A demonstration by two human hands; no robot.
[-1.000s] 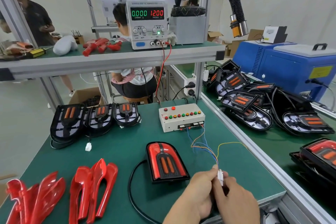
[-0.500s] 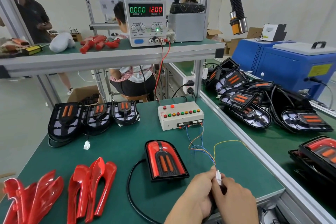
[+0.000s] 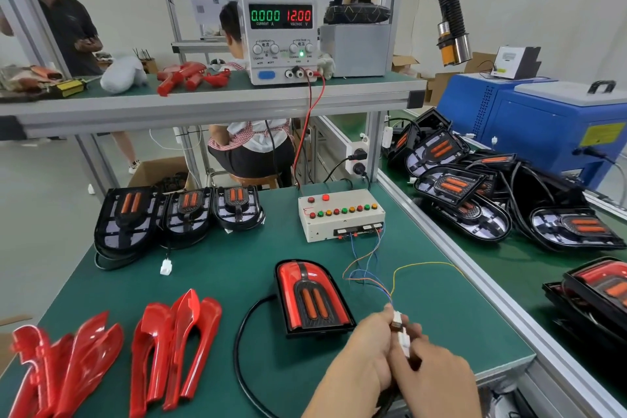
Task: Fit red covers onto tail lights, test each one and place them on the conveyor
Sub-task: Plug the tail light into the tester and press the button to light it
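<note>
Both hands had drawn slightly apart at the desk's near edge since the earlier frame, exposing more of the white plugs. Left hand (image 3: 363,355): fingers pinched on the upper white plug (image 3: 397,318), fed by thin coloured wires (image 3: 368,273) from the button box (image 3: 341,219). Right hand (image 3: 437,380): fingers curled on the lower white plug (image 3: 403,341). Covered tail light (image 3: 312,299): flat on the desk (image 3: 237,268), just left of the hands, its black cable (image 3: 242,332) looping toward them. Loose red covers (image 3: 176,343): near-left corner. Uncovered tail lights (image 3: 176,214): far-left edge.
</note>
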